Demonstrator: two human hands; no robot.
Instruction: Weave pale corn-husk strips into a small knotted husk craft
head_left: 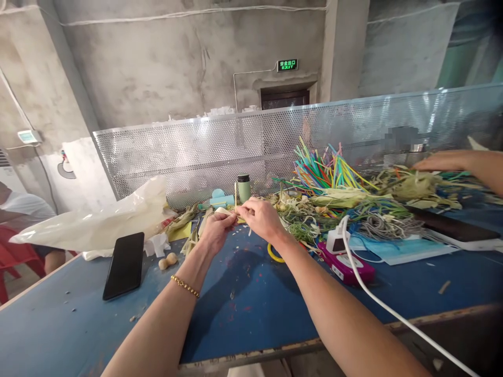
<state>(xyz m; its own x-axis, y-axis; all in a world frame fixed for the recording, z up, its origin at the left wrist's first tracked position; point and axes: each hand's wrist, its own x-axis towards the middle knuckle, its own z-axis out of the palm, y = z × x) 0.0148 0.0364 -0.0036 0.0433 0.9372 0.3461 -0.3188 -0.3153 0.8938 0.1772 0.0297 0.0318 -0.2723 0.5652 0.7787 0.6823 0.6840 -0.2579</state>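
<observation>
Above the middle of the blue table, my left hand [217, 230] is closed on a small pale piece [222, 211] that looks like corn husk. My right hand [259, 217] meets it from the right, its fingers pinched at a thin pale strip [236, 195] that stands upright between the hands. The fingertips nearly touch, and they hide where the strip joins the husk piece. Just behind them stands a green bottle [244, 187] with a black lid. Dried husks [192, 238] lie left of my left hand.
On the left lie a black phone [123, 266], wooden beads [168, 261] and a large plastic bag [98, 222]. Colourful pipe cleaners [326, 170], cords [387, 220], a purple power strip [348, 264] with a white cable and a blue mask [404, 248] fill the right. Another person's hand [444, 161] reaches in there.
</observation>
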